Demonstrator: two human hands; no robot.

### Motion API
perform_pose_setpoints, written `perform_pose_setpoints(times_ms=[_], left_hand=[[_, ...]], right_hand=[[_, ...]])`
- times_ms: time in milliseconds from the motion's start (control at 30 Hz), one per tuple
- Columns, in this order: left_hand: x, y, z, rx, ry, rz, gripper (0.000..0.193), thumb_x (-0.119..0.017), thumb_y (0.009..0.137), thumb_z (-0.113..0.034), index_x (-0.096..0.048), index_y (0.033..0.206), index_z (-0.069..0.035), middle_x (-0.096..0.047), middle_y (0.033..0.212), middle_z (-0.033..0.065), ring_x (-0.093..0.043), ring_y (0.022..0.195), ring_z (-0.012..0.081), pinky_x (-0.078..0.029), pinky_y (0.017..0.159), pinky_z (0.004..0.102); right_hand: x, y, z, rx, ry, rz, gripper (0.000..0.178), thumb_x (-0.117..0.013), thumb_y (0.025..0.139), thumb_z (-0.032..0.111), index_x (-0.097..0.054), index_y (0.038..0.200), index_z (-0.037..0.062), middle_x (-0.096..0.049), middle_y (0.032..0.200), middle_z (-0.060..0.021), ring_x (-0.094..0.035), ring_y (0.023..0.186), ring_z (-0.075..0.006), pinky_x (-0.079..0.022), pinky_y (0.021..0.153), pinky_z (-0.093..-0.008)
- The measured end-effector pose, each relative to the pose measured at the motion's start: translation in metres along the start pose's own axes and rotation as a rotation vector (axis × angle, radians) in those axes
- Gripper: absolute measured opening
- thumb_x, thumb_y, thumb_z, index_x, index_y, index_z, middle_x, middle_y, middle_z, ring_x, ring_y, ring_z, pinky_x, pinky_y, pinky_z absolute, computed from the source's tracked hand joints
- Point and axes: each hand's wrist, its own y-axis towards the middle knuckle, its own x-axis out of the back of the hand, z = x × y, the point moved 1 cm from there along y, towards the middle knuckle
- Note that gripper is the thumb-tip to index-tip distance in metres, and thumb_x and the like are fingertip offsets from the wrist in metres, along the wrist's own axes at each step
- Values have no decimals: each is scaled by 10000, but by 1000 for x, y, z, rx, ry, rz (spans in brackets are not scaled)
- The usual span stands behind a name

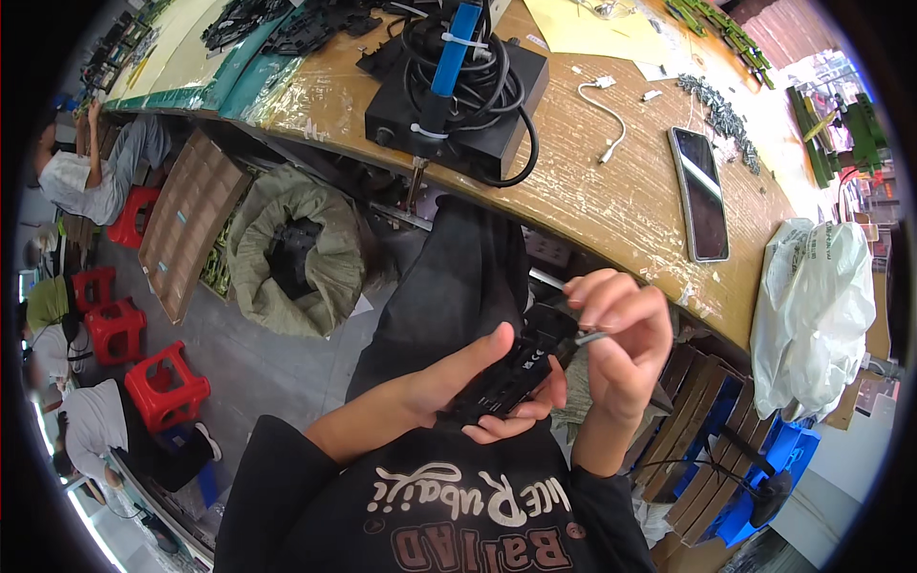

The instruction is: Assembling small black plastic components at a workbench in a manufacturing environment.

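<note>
In front of my chest, my left hand (444, 382) is wrapped round a long black plastic housing (521, 371) with small pale print. The thumb lies along its near-left side and the fingertips come round from below. At the housing's far right end, my right hand (626, 349) pinches a short grey piece (592, 337), perhaps a cable end. That piece touches or sits very close to the housing; its exact kind cannot be made out.
The wooden bench (592, 201) bears a black box (392, 115) with coiled cables, a short white cable (611, 115), and a phone (702, 196). A white plastic bag (812, 315) hangs at right. Left are an open sack (253, 248), red stools (167, 387) and seated people.
</note>
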Motion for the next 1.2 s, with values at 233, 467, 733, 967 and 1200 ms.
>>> perform_pose_setpoints(times_ms=[233,467,733,967,1200], left_hand=[[-1,-1,3,167,145,-73,589,-293,860,-551,-450,902,16,-364,590,3,-329,414,52,-264,310,166],[1,-4,4,225,176,-116,536,-286,879,-506,-448,881,5,-325,537,-18,-308,399,46,-252,310,171],[4,-11,-3,247,406,-200,419,-336,887,-420,-426,873,-11,-300,539,-31,-286,415,42,-240,322,178],[11,-16,-4,281,404,-238,402,-353,885,-410,-424,875,-14,-301,547,-35,-275,425,39,-232,341,183],[19,-25,-4,275,371,-250,393,-352,889,-406,-422,878,-20,-295,545,-38,-261,426,36,-222,342,184]], right_hand=[[2,-17,-10,-332,232,53,110,-550,678,-61,-508,766,-10,-502,929,-153,-520,870,-206,-449,766,-306],[8,-23,-10,-423,334,70,99,-530,699,-65,-472,748,0,-504,899,-171,-555,825,-225,-473,741,-329],[3,-24,-1,-373,72,88,131,-542,702,-119,-463,743,-22,-520,886,-204,-564,752,-199,-501,615,-258],[2,-23,0,-358,-161,96,137,-602,648,-116,-525,719,-28,-584,836,-175,-589,767,-220,-488,686,-301],[-1,-21,-7,-411,-191,137,135,-605,650,-107,-535,733,-26,-595,823,-177,-595,793,-220,-484,689,-295]])
